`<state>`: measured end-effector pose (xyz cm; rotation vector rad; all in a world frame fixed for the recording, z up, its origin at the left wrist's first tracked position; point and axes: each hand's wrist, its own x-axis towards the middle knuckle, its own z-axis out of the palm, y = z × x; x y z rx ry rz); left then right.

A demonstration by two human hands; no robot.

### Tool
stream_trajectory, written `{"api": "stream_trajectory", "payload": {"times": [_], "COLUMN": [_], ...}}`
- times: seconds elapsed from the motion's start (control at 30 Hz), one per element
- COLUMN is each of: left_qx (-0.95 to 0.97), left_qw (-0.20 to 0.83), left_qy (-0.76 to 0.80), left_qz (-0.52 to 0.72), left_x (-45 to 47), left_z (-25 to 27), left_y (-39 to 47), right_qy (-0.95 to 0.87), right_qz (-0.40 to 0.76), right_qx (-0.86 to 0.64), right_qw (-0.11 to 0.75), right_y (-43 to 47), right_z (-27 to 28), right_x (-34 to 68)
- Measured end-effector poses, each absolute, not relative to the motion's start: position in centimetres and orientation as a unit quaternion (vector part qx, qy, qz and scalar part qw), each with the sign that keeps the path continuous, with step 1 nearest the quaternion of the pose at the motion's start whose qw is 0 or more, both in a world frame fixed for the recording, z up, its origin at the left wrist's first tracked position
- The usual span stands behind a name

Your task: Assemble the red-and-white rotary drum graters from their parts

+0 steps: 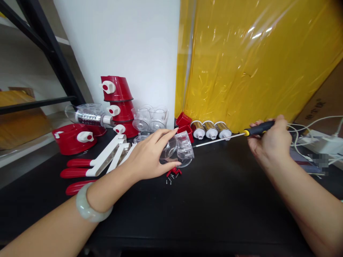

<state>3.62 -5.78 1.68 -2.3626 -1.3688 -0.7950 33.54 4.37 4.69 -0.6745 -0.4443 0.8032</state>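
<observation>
My left hand point(150, 155) is wrapped over a clear plastic housing point(185, 144) and steadies it on the black table, thumb and fingers on either side. A screwdriver point(258, 129) with a black and yellow handle is gripped in my right hand point(272, 142). Its long shaft points left, and the tip meets the right side of the housing. Whether a screw sits at the tip is too small to tell. Just in front of the housing lie small red plastic pieces point(174, 171) and several loose screws point(170, 178). My left hand hides part of the housing.
Three red bases point(122, 110) with white knobs are stacked at the back left, near another red base point(71, 141). White crank-like parts with red grips point(77, 173) lie left. Clear cups point(150, 117), red hoppers point(184, 126) and three grater drums point(211, 130) stand behind. Cables point(302, 125) run right.
</observation>
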Motion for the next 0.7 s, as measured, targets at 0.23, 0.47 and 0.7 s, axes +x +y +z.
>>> {"api": "stream_trajectory", "payload": {"times": [0.23,0.47,0.7], "left_qx": [-0.813,-0.806,-0.804], "left_qw": [0.130,0.123,0.115], "left_qy": [-0.485,-0.492,-0.488], "left_qz": [-0.296,-0.306,-0.322], "left_x": [3.62,3.62,3.52], "left_z": [1.58,1.47,1.50], "left_y": [-5.63,-5.60,-5.58], "right_qy": [-0.208,-0.205,-0.194], "right_qz": [0.388,0.390,0.410], "right_qx": [-0.337,-0.340,-0.351], "right_qw": [0.832,0.831,0.819], "right_y": [4.03,4.02,3.80], "right_z": [4.75,4.75,4.56], "right_x": [33.06,33.00,32.57]}}
